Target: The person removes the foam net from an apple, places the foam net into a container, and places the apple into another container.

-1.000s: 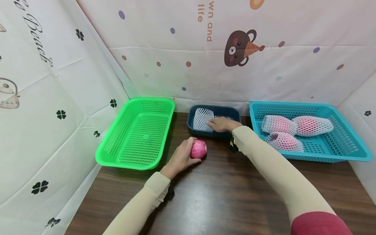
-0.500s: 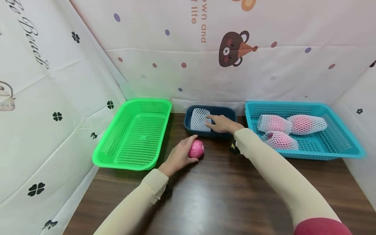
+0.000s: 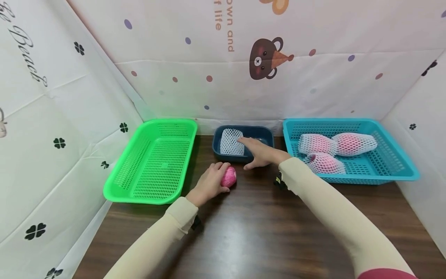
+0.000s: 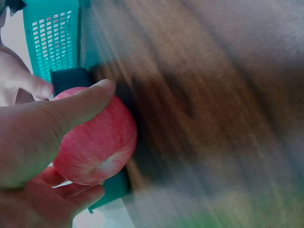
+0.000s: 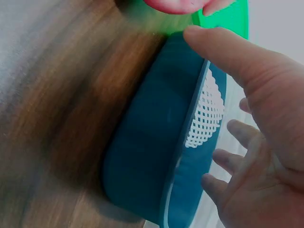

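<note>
My left hand [image 3: 209,182] grips a bare red apple [image 4: 102,140], thumb on one side and fingers curled round the other, in front of the dark blue tub. In the head view the apple [image 3: 229,177] shows just past the fingertips. My right hand [image 3: 259,152] hovers over the front rim of the dark blue tub [image 3: 268,135], fingers spread and holding nothing. Inside the tub, at its left end, lies a white foam net sleeve [image 3: 231,142]; the right fingertips are close to it in the head view. The right wrist view shows the sleeve [image 5: 207,114] behind the tub's wall.
On the left stands a green plastic basket [image 3: 163,164]. A blue basket [image 3: 393,155] at the right holds three apples in foam nets, one of them a netted apple [image 3: 325,162] at the front. A printed cloth [image 3: 167,93] hangs behind the brown table [image 3: 244,232].
My right hand has let go of the foam net in the tub and spread its fingers, drawing back toward the front rim. My left hand keeps its grip on the apple. The head view has shifted slightly.
</note>
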Motion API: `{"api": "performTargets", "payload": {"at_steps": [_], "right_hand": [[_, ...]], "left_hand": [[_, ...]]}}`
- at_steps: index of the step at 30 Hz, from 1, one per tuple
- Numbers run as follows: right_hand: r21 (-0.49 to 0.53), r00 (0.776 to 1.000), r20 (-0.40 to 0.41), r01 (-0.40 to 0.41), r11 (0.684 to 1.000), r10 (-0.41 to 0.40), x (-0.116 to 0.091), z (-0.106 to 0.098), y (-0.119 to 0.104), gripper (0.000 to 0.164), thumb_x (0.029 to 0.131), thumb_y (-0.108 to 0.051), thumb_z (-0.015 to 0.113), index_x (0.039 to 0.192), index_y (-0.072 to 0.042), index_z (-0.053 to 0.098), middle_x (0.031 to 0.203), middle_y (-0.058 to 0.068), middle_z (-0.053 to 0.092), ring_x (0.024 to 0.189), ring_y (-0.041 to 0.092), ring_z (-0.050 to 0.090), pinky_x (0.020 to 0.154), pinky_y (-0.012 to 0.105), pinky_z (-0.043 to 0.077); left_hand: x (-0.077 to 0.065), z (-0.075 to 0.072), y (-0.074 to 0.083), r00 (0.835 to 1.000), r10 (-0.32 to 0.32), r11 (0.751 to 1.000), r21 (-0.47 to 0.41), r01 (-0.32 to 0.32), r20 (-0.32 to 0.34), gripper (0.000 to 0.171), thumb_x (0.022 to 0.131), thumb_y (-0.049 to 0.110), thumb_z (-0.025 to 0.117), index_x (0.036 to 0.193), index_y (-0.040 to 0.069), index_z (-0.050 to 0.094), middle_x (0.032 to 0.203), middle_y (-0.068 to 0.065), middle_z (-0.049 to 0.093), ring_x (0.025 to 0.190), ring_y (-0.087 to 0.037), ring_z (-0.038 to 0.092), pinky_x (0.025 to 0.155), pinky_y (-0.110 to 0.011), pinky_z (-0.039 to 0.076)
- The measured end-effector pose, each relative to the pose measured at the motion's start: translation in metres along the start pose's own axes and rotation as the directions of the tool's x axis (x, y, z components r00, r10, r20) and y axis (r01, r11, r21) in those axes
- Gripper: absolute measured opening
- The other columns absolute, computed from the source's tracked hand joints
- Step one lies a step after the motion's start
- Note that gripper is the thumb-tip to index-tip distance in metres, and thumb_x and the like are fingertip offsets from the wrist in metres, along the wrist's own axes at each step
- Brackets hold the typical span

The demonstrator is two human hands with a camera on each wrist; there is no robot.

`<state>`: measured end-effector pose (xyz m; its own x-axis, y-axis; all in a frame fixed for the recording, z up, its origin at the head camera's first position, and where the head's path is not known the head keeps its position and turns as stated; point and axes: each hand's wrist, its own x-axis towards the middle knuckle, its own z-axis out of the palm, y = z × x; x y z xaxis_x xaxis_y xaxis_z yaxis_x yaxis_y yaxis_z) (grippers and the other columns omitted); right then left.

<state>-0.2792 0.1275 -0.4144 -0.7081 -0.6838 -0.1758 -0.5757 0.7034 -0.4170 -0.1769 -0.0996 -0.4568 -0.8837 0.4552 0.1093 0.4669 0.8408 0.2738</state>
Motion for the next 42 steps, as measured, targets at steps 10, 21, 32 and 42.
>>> {"api": "performTargets", "payload": {"at_steps": [10,21,32,42], "right_hand": [[-0.022,0.993,-0.102,0.064,0.998,-0.066,-0.013,0.023,-0.013,0.115,0.07,-0.05,0.084,0.156,-0.013,0.017,0.162,0.011,0.016,0.148,0.035,0.012,0.115,0.056,0.016],[-0.07,0.973,-0.193,0.119,0.99,-0.131,-0.017,0.039,-0.016,0.118,0.067,-0.058,0.082,0.156,-0.013,0.019,0.16,0.012,0.02,0.147,0.034,0.016,0.114,0.06,0.016],[-0.04,0.962,-0.232,0.135,0.99,-0.141,-0.021,0.048,-0.017,0.119,0.067,-0.053,0.086,0.156,-0.013,0.018,0.161,0.009,0.017,0.148,0.026,0.012,0.115,0.058,0.014],[-0.052,0.936,-0.296,0.184,0.981,-0.191,-0.019,0.053,-0.025,0.12,0.067,-0.076,0.068,0.156,-0.017,0.015,0.16,0.004,0.021,0.147,0.018,0.018,0.116,0.053,0.019]], "left_hand": [[0.003,-0.004,-0.004,0.993,-0.069,0.997,0.032,0.066,0.093,0.085,0.069,0.029,0.089,0.133,0.011,0.037,0.124,-0.016,0.053,0.108,-0.03,0.052,0.087,-0.041,0.054],[0.004,-0.006,-0.002,0.99,-0.066,0.995,0.076,0.056,0.125,0.083,0.069,0.026,0.089,0.13,0.01,0.035,0.122,-0.016,0.052,0.104,-0.03,0.052,0.085,-0.039,0.055],[0.009,-0.026,0.0,0.991,-0.026,0.986,0.167,0.004,0.131,0.084,0.064,0.026,0.092,0.128,0.009,0.039,0.122,-0.016,0.054,0.106,-0.031,0.053,0.093,-0.041,0.051],[0.008,-0.056,-0.007,0.992,0.07,0.974,0.209,-0.091,0.103,0.089,0.065,0.029,0.091,0.134,0.006,0.04,0.124,-0.015,0.055,0.108,-0.031,0.053,0.091,-0.04,0.051]]}}
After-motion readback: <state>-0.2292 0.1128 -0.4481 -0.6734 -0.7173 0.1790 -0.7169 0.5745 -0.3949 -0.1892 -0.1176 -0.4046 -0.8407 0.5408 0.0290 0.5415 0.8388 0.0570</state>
